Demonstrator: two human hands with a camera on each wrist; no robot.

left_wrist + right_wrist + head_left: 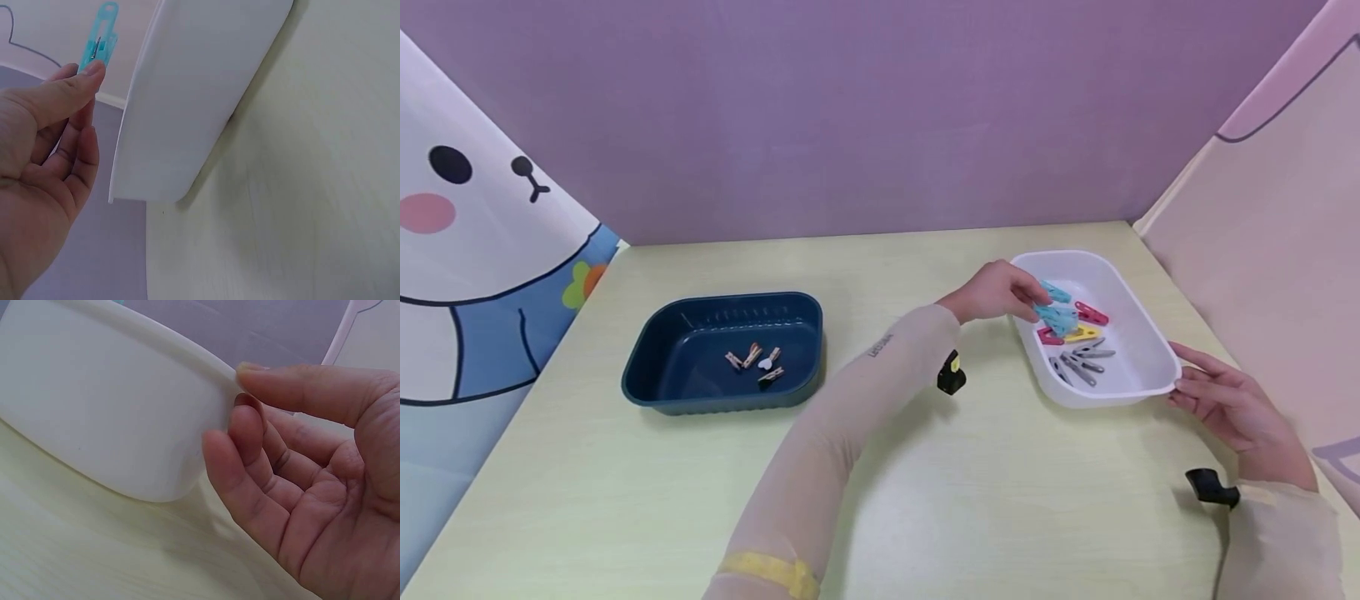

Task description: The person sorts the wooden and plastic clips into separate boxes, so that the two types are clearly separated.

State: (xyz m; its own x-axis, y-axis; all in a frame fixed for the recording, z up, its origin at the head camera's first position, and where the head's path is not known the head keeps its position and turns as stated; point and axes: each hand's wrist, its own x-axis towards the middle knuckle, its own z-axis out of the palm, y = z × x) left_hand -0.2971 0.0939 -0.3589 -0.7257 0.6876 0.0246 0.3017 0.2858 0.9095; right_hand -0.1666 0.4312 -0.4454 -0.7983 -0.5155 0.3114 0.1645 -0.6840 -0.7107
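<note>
My left hand (996, 292) is over the left rim of a white plastic basin (1138, 367). Between its thumb and fingers it pinches a light blue clothespin (100, 40), held above the rim level in the left wrist view. Inside the basin lie a yellow clothespin (1082, 333), red clothespins (1092, 314) and several grey clothespins (1081, 367), with more light blue around the fingertips. My right hand (1232, 408) grips the basin's near right corner, thumb on the rim and fingers beneath it, as the right wrist view shows.
A dark blue basin (700, 400) stands on the left of the pale wooden table (1000, 500), with several small wooden clothespins (752, 356) in it. A purple panel (880, 117) rises behind, and printed cloth flanks both sides.
</note>
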